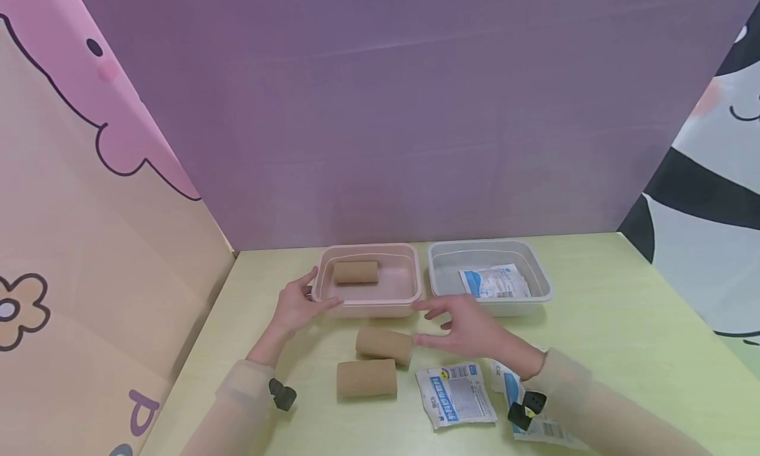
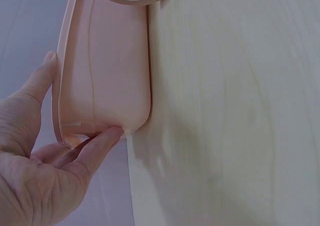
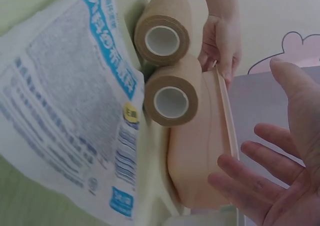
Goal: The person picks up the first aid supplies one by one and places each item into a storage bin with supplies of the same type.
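My left hand holds the left end of a pink plastic tray, thumb along the rim and fingers against the end wall in the left wrist view. Inside the tray lies a tan bandage roll. My right hand is spread at the tray's right front corner, its palm holding nothing in the right wrist view. Two more bandage rolls, one nearer the tray and one in front, lie side by side before it; their white cores show in the right wrist view.
Right of the pink tray stands a grey-white tray with a gauze packet inside. Another gauze packet lies in front, and a further packet is partly under my right forearm. A purple wall closes off the table's back.
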### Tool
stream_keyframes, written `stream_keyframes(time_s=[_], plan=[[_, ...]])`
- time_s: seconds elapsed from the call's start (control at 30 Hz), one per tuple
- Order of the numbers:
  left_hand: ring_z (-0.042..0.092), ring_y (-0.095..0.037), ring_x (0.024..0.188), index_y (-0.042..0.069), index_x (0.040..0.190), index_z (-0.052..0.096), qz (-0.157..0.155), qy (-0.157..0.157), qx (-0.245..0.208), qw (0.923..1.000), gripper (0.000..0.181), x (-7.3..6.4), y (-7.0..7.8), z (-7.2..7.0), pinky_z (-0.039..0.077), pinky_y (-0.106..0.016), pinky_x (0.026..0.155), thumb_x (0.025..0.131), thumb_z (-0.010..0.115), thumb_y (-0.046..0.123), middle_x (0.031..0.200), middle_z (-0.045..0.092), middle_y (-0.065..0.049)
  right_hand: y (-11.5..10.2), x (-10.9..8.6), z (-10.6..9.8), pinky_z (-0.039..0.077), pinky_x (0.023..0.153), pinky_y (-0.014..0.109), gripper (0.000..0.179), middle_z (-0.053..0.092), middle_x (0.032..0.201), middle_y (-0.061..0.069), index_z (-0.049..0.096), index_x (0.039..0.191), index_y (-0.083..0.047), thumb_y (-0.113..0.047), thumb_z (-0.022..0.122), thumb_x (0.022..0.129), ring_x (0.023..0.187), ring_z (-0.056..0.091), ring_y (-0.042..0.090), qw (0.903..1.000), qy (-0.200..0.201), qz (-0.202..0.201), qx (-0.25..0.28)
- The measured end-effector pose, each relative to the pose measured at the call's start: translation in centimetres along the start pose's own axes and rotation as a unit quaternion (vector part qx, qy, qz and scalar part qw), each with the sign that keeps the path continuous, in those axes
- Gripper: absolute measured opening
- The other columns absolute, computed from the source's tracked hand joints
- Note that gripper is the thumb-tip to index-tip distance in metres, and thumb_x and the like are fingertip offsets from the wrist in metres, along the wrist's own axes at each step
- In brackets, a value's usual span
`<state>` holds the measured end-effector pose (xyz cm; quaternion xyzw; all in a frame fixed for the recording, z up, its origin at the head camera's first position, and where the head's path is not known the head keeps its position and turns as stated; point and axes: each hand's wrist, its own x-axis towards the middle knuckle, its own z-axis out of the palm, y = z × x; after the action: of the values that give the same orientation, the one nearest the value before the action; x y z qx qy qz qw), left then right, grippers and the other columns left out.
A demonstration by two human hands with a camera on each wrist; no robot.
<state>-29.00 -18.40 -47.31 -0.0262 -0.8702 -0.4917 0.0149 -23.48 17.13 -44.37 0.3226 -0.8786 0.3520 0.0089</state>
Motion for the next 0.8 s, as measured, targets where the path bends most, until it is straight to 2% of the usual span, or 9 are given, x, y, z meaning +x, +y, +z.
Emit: stream_keyframes(time_s=[0.13, 0.3, 0.53, 0.63, 0.8], plan=[[0.074, -0.036, 0.118, 0.001, 0.162, 0.040, -0.003, 0.000, 0.004, 1.0000, 0.101, 0.0, -0.1, 0.0, 0.063, -0.033, 0.083, 0.082, 0.094, 0.031, 0.133, 0.069, -0.033, 0.1, 0.0, 0.8, 0.066, 0.077, 0.034, 0.056, 0.076, 0.135, 0.007, 0.073, 0.134, -0.010, -0.040, 0.086, 0.089, 0.110, 0.077, 0.032, 0.9999, -0.012, 0.004, 0.006], [0.075, -0.036, 0.119, 0.001, 0.162, 0.040, -0.003, 0.001, 0.001, 1.0000, 0.100, -0.1, -0.1, 0.0, 0.063, -0.035, 0.084, 0.083, 0.094, 0.031, 0.133, 0.070, -0.032, 0.4, 0.1, 1.9, 0.064, 0.071, 0.029, 0.060, 0.076, 0.135, 0.007, 0.073, 0.135, -0.009, -0.041, 0.088, 0.087, 0.115, 0.075, 0.034, 0.9998, -0.014, -0.014, -0.009], [0.075, -0.035, 0.117, 0.001, 0.162, 0.040, -0.001, 0.002, 0.001, 1.0000, 0.101, -0.1, -0.2, 0.0, 0.063, -0.033, 0.082, 0.083, 0.094, 0.033, 0.131, 0.071, -0.031, 0.6, 0.2, 3.0, 0.058, 0.062, 0.019, 0.068, 0.075, 0.134, 0.012, 0.071, 0.138, -0.007, -0.046, 0.089, 0.085, 0.110, 0.076, 0.033, 0.9994, -0.014, -0.030, -0.008], [0.075, -0.035, 0.117, 0.002, 0.162, 0.041, -0.003, 0.002, 0.000, 1.0000, 0.101, 0.0, -0.2, 0.0, 0.063, -0.033, 0.082, 0.082, 0.094, 0.033, 0.131, 0.071, -0.031, 0.5, 0.1, 3.2, 0.057, 0.060, 0.018, 0.068, 0.075, 0.133, 0.013, 0.071, 0.138, -0.007, -0.043, 0.090, 0.084, 0.114, 0.076, 0.037, 0.9993, -0.008, -0.036, -0.009], [0.076, -0.034, 0.115, 0.002, 0.162, 0.040, -0.003, 0.001, -0.002, 1.0000, 0.101, 0.1, -0.4, 0.0, 0.062, -0.030, 0.080, 0.082, 0.094, 0.032, 0.132, 0.071, -0.031, 0.2, 0.0, 3.5, 0.054, 0.058, 0.019, 0.067, 0.076, 0.133, 0.010, 0.072, 0.137, -0.008, -0.044, 0.090, 0.083, 0.110, 0.077, 0.034, 0.9989, -0.006, -0.033, -0.032]])
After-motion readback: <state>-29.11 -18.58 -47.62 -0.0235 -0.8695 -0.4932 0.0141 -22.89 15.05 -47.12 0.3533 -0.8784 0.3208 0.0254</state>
